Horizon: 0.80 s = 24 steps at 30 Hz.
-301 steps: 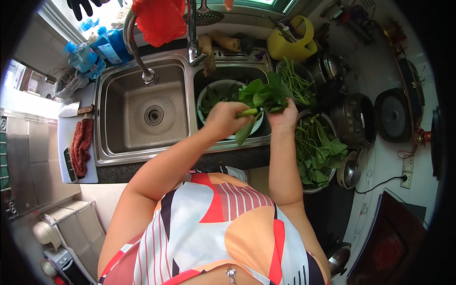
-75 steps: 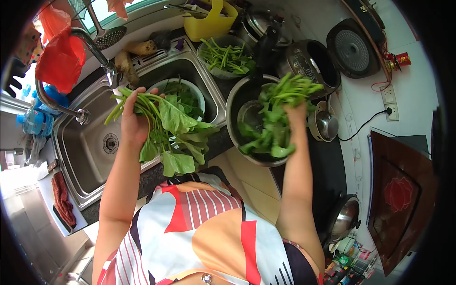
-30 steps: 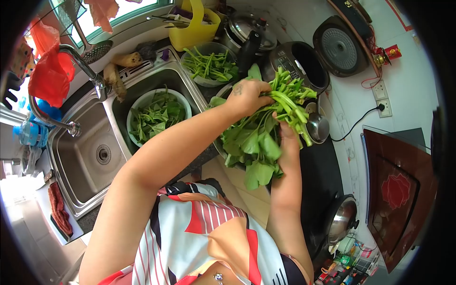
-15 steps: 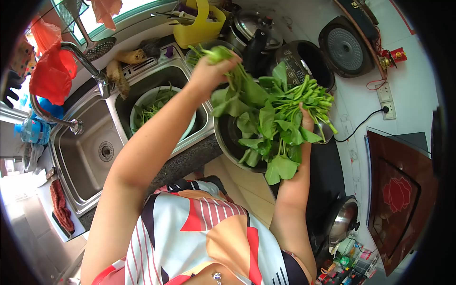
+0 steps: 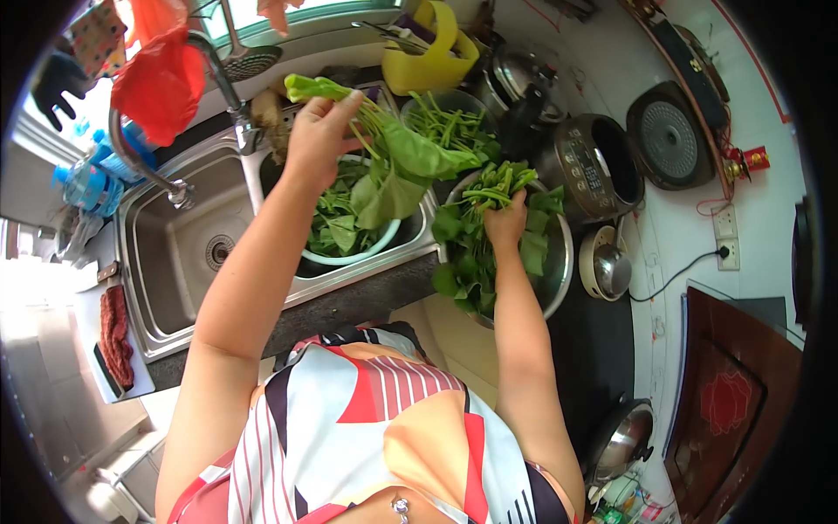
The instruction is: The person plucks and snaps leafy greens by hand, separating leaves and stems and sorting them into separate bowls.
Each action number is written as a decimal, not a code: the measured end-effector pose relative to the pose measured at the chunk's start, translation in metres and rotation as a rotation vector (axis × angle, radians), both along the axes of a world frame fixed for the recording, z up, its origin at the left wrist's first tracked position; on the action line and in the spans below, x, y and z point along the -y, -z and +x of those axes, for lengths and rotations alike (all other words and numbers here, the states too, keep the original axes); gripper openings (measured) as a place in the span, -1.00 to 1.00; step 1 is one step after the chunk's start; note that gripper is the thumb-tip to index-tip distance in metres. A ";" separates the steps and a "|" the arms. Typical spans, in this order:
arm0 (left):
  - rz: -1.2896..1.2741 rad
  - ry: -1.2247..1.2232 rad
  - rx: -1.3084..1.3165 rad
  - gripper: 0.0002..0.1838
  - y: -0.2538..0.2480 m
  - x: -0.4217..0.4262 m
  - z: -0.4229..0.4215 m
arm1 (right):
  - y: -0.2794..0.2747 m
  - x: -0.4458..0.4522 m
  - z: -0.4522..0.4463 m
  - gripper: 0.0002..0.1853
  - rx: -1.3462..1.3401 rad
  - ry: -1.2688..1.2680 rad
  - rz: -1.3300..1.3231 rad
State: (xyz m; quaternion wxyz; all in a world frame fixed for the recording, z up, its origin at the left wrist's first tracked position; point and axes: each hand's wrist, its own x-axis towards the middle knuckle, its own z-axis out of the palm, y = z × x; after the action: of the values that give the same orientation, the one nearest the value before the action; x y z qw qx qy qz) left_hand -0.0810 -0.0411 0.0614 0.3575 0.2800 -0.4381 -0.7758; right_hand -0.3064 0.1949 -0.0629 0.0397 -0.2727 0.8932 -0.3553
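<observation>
My left hand [image 5: 325,135] is raised above the sink, closed around the stems of a few leafy greens [image 5: 406,162]. Their pale green cut ends stick out on the left, and broad leaves hang to the right. Below them a light green basin [image 5: 349,258] sits in the right-hand sink bowl with more leaves inside. My right hand [image 5: 506,220] grips a larger bunch of greens [image 5: 471,253] down in a metal bowl [image 5: 559,278] on the counter. Behind both, a clear bowl [image 5: 447,106] holds cut green stems.
A bare sink basin [image 5: 175,253] with a faucet [image 5: 182,194] lies to the left. Beyond the bowls stand a yellow basket [image 5: 428,65], a pressure cooker [image 5: 524,74] and an open rice cooker [image 5: 583,166]. A knife [image 5: 106,272] and reddish meat [image 5: 114,339] lie at far left.
My left hand has moved with its few greens from beside the clear bowl to over the basin. My right hand has lowered its bunch into the metal bowl. The view has shifted.
</observation>
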 end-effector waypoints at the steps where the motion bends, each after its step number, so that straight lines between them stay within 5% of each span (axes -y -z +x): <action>1: 0.006 -0.012 0.009 -0.72 0.000 -0.002 0.006 | 0.007 0.008 0.004 0.03 -0.037 0.025 0.113; 4: 0.035 -0.018 0.052 -0.71 0.005 -0.002 0.025 | -0.011 0.000 0.016 0.08 -0.133 -0.031 0.290; 6: 0.003 -0.008 0.078 -0.73 0.010 0.000 0.037 | -0.074 -0.009 0.029 0.04 -0.213 -0.134 0.669; 8: -0.031 -0.022 0.108 -0.73 0.014 0.001 0.047 | -0.135 -0.021 0.050 -0.13 -0.282 -0.168 0.686; 11: -0.046 -0.015 0.091 -0.74 0.017 -0.002 0.055 | -0.170 0.005 0.071 -0.57 -0.523 -0.385 0.081; 13: -0.051 0.008 0.122 -0.75 0.017 -0.006 0.056 | -0.173 0.055 0.111 -0.57 -0.270 -0.593 -0.194; 15: -0.049 0.091 0.084 -0.74 0.019 -0.014 0.058 | -0.157 0.097 0.152 -0.50 0.109 -0.709 -0.192; 20: -0.007 0.192 0.174 -0.68 0.008 -0.008 0.086 | -0.132 0.142 0.179 -0.67 0.110 -0.720 -0.083; 24: -0.114 0.186 0.114 -0.68 0.019 0.011 0.110 | -0.125 0.149 0.179 -0.76 0.385 -0.860 -0.072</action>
State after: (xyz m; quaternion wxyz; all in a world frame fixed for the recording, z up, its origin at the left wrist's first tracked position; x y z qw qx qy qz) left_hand 0.0291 -0.0524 0.0422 0.2736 0.2610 -0.5254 -0.7622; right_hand -0.1275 0.0464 0.0617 0.3387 -0.5484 0.6625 -0.3816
